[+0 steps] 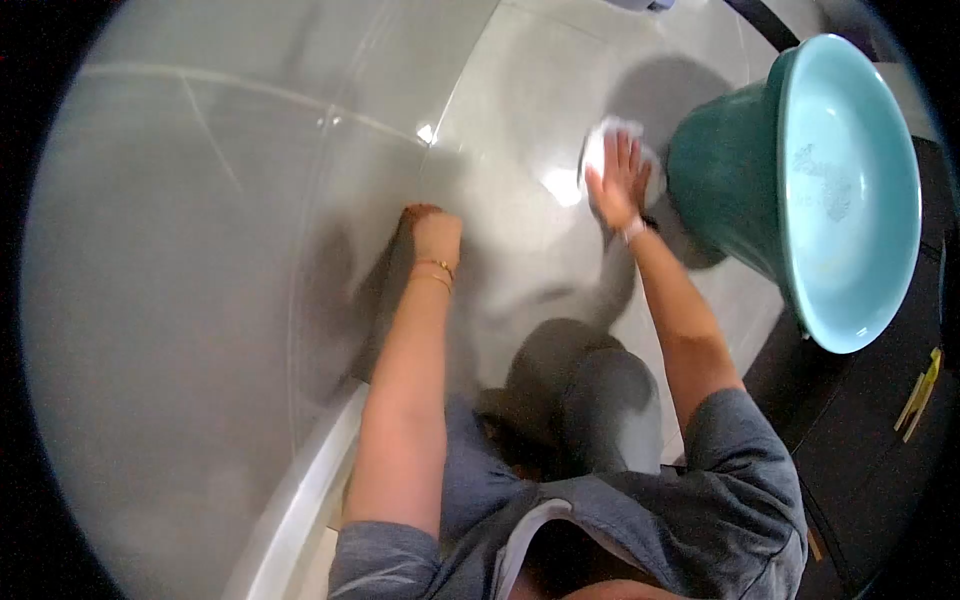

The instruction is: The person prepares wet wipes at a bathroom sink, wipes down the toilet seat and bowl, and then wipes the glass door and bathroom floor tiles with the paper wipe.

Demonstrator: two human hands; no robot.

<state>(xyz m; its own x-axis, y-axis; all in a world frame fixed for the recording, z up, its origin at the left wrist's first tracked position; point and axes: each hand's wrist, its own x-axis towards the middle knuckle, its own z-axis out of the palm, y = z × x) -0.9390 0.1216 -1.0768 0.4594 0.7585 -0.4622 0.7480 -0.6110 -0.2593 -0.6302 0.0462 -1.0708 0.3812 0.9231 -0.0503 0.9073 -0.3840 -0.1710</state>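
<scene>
My right hand lies flat with its fingers stretched out over a crumpled white cloth, pressing it against the pale tiled floor. The cloth shows past my fingertips and beside the palm. To the left, my left hand is closed in a fist with its knuckles down near a tile joint. Nothing shows in that fist, though its underside is hidden. Close by my right hand, on its right, stands a teal pedestal bowl with a broad glossy rim.
A dark mat or panel lies beyond the teal bowl, with a few thin yellow strips on it. A white raised edge runs along the lower left. My bent knee is below my right hand.
</scene>
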